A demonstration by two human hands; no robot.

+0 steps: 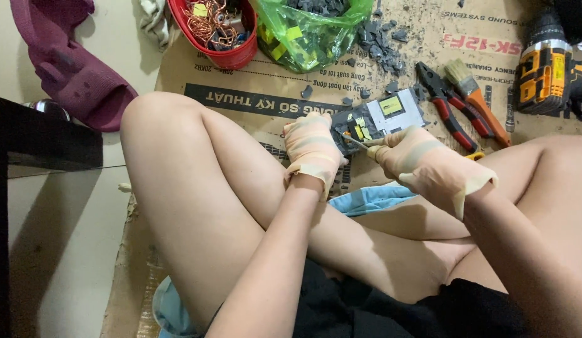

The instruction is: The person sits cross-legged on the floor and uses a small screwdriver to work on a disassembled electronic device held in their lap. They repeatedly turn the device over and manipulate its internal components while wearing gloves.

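Sitting cross-legged on cardboard (278,81), the gloved left hand (313,149) curls its fingers over a grey circuit module (382,119) while the gloved right hand (416,161) pinches a thin metal tool (355,142) against it, beside red-handled pliers (450,109).

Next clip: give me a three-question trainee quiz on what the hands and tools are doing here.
1. True or false: the left hand steadies the grey electronic part on the cardboard sheet.
2. What does the right hand hold against that part: (a) a paintbrush, (b) a thin metal tool, (c) the cordless drill?
3. Which lies closer to the part: the red-handled pliers or the red basket of copper wire?

Key:
1. True
2. b; the paintbrush and cordless drill lie unused to the right.
3. The pliers
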